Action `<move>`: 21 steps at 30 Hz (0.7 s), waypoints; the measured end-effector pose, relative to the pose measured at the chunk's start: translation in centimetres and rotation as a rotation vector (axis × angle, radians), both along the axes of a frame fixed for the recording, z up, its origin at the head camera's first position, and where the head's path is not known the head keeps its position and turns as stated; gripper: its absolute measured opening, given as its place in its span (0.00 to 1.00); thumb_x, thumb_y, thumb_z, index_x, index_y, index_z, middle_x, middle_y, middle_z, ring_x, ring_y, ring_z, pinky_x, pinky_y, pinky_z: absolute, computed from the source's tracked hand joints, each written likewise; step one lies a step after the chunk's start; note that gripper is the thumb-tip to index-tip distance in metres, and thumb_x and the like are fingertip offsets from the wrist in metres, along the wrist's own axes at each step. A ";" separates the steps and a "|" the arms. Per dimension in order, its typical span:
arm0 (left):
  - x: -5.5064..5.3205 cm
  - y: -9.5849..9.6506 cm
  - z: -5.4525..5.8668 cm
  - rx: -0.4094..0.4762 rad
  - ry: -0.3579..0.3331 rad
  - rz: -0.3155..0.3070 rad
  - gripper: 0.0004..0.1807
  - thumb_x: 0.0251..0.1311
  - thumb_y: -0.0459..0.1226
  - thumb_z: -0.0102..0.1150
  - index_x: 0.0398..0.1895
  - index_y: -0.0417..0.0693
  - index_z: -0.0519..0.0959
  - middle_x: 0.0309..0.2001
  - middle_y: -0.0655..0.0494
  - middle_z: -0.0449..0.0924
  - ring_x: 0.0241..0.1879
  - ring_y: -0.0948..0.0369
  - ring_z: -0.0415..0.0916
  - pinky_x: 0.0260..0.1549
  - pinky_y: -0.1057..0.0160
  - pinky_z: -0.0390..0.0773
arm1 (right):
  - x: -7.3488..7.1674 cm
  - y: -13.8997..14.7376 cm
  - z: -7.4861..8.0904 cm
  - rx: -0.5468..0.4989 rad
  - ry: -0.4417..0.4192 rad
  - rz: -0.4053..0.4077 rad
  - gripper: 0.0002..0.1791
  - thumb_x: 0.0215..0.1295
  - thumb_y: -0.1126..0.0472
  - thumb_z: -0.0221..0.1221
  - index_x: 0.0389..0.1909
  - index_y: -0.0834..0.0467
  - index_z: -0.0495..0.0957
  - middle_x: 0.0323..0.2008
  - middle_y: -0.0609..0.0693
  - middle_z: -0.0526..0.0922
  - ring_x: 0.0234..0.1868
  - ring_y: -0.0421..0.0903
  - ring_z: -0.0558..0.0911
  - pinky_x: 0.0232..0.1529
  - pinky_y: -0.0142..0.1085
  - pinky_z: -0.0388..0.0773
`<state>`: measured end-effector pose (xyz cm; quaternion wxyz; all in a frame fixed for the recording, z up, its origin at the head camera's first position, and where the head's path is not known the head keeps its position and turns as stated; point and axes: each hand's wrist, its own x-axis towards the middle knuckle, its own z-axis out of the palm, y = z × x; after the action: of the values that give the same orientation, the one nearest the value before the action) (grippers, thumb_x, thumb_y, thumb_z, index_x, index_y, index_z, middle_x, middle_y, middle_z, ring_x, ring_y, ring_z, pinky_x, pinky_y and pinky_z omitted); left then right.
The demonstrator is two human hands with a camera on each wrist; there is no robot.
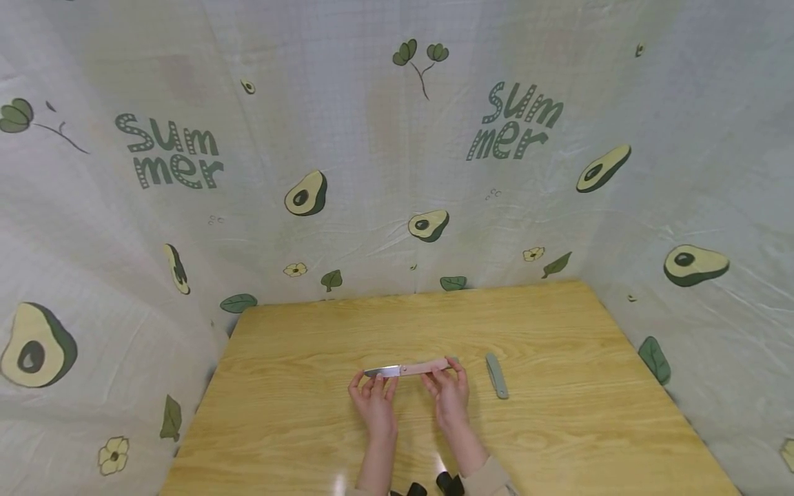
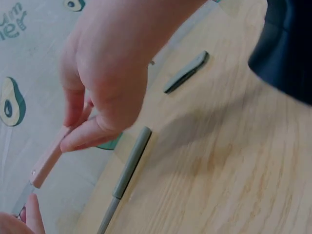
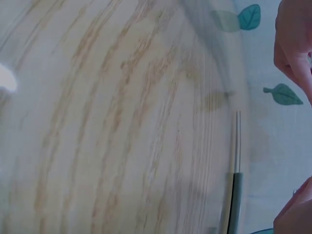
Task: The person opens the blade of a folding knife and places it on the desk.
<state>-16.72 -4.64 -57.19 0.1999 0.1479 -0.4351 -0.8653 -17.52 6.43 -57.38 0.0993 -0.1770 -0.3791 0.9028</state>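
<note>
A folding knife (image 1: 424,367) with a pink handle is unfolded, held level in front of me over the table. At its shiny blade (image 1: 383,372), my left hand (image 1: 375,410) pinches with the fingertips. My right hand (image 1: 451,401) grips the far end of the pink handle. From the left wrist view, the right hand's thumb and fingers close on that handle, while only fingertips of the left hand (image 2: 34,214) show by the blade. In the right wrist view the knife is out of sight.
Beyond the knife lies a grey-green-handled utensil (image 2: 132,161) with a thin metal end, largely hidden in the head view. A folded grey-green piece (image 1: 496,377) lies to the right on the wooden table (image 1: 558,427). Printed cloth (image 1: 372,138) surrounds the table's back and sides.
</note>
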 end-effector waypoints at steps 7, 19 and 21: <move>-0.1 -0.1 -0.3 -0.025 -0.003 0.012 0.23 0.68 0.23 0.48 0.61 0.32 0.52 0.40 0.46 0.65 0.39 0.60 0.78 0.44 0.59 0.85 | 0.1 0.2 -0.1 0.101 0.004 -0.041 0.23 0.67 0.76 0.53 0.62 0.72 0.60 0.37 0.51 0.73 0.36 0.41 0.82 0.44 0.33 0.84; -0.1 -0.8 -1.1 -0.098 0.019 0.014 0.20 0.67 0.24 0.51 0.56 0.26 0.58 0.35 0.52 0.71 0.33 0.64 0.79 0.38 0.64 0.86 | -0.1 1.7 -0.6 0.250 -0.062 -0.043 0.25 0.65 0.76 0.56 0.61 0.80 0.64 0.40 0.55 0.70 0.36 0.38 0.79 0.45 0.31 0.84; -0.1 -1.0 -1.3 -0.117 0.005 0.022 0.19 0.66 0.24 0.52 0.55 0.23 0.59 0.35 0.52 0.71 0.33 0.65 0.79 0.38 0.65 0.86 | -0.2 2.0 -0.8 0.260 -0.071 -0.039 0.24 0.64 0.76 0.57 0.60 0.81 0.63 0.39 0.54 0.70 0.36 0.38 0.78 0.45 0.31 0.84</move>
<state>-16.82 -5.66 -58.52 0.2190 0.1384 -0.4828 -0.8366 -17.73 8.44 -58.14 0.1255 -0.2020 -0.4927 0.8371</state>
